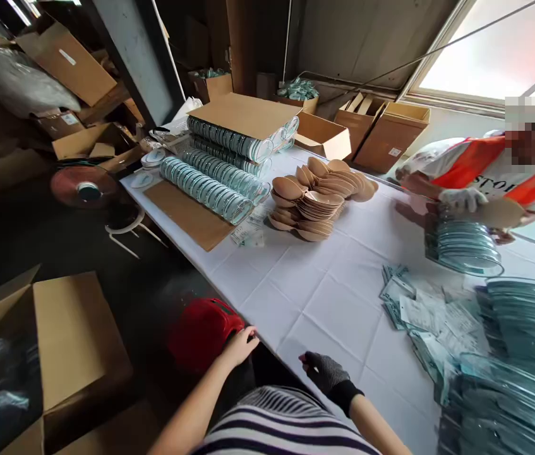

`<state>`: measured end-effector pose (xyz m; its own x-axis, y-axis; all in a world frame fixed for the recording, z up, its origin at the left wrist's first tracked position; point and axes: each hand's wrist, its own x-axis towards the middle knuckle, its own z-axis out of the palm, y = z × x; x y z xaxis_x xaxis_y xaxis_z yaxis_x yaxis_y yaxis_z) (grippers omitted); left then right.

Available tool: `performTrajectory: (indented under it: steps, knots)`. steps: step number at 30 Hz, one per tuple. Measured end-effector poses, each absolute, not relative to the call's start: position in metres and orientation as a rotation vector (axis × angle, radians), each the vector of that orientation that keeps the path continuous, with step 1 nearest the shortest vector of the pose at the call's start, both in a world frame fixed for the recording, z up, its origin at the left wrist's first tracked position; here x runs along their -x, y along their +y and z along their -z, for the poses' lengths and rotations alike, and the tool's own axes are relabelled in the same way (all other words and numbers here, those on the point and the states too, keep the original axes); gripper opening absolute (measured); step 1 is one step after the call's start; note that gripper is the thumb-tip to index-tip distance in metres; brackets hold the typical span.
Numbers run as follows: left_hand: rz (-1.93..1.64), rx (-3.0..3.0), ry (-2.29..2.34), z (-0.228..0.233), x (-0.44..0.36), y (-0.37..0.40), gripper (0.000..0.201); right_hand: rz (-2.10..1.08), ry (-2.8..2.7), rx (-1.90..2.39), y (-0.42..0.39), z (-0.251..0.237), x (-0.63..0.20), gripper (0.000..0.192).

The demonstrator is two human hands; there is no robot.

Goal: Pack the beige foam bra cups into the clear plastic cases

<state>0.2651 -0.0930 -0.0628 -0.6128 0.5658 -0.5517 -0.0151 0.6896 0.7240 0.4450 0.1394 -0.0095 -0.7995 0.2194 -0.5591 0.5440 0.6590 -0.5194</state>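
Single head-worn view, looking forward and down from the near edge of the long white-clothed table. Near field: wearer's striped top and both forearms at bottom edge. Far field: table's far end and bright window.

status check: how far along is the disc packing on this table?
Done: rows of clear discs lie lined up on cardboard at the far end. In hand: nothing; the left hand rests on a red stool, the gloved right hand at the table edge. A co-worker's hand handles another stack. Left: tan pads, leaflets, loose discs.
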Motion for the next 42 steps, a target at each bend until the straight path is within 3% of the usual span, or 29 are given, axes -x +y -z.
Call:
performTrajectory:
  steps: [7,16,19,23,25,27,32,34,38,42]
  knots:
    - [-0.936,-0.343,2.065,0.057,-0.184,-0.078,0.047,0.971,2.652,-0.630,0.189,-0.011,-0.332,0.037]
    - [-1.184,-0.169,1.970,0.030,-0.113,-0.026,0.049,1.266,2.332,-0.906,0.207,-0.010,-0.322,0.040]
    - [-1.272,-0.111,1.871,0.015,-0.093,0.000,0.054,1.561,2.238,-1.051,0.226,-0.013,-0.303,0.051]
    - [-1.395,0.004,1.717,-0.010,-0.033,0.044,0.065,2.320,1.757,-1.469,0.276,-0.041,-0.250,0.071]
    - [-1.456,0.051,1.658,-0.023,0.015,0.079,0.065,2.671,1.405,-1.630,0.309,-0.060,-0.216,0.064]
    - [-1.498,0.079,1.618,-0.035,0.069,0.124,0.064,2.827,1.204,-1.771,0.342,-0.075,-0.182,0.054]
    - [-1.503,0.019,1.519,-0.050,0.167,0.240,0.078,2.720,1.077,-2.084,0.397,-0.081,-0.109,0.056]
    - [-1.427,-0.014,1.462,-0.047,0.184,0.267,0.081,2.652,1.002,-2.166,0.404,-0.072,-0.095,0.048]
    - [-1.264,-0.065,1.373,-0.031,0.200,0.285,0.069,2.656,0.911,-2.178,0.403,-0.057,-0.094,0.021]
    - [-1.181,-0.120,1.291,-0.021,0.212,0.289,0.060,2.685,0.883,-2.136,0.401,-0.051,-0.101,0.015]
